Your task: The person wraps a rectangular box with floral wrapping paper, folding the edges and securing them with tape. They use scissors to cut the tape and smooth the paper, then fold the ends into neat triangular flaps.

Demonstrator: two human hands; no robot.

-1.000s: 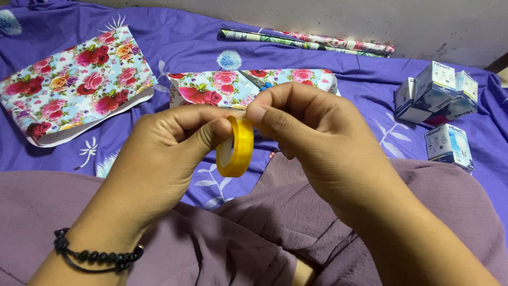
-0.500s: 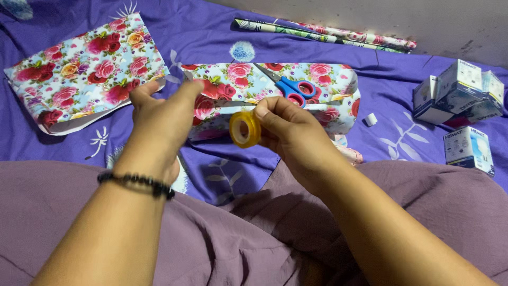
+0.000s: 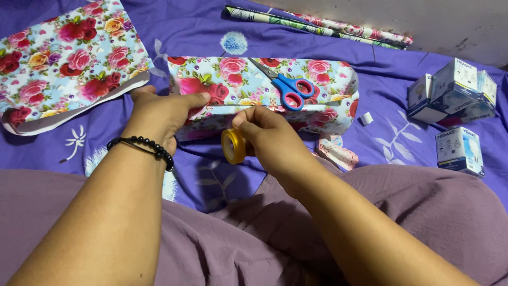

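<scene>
Your left hand (image 3: 159, 114) has moved off the yellow tape roll (image 3: 233, 145) and now presses the flap of the floral-wrapped box (image 3: 264, 98) lying on the purple bedsheet (image 3: 201, 37). Your right hand (image 3: 272, 140) alone grips the roll, brought down against the seam, just below the blue-handled scissors (image 3: 286, 87). Judging by this, taping of the seam is starting.

Purple floral bedsheet (image 3: 201, 32), grey scuffed wall (image 3: 455, 21) behind
</scene>
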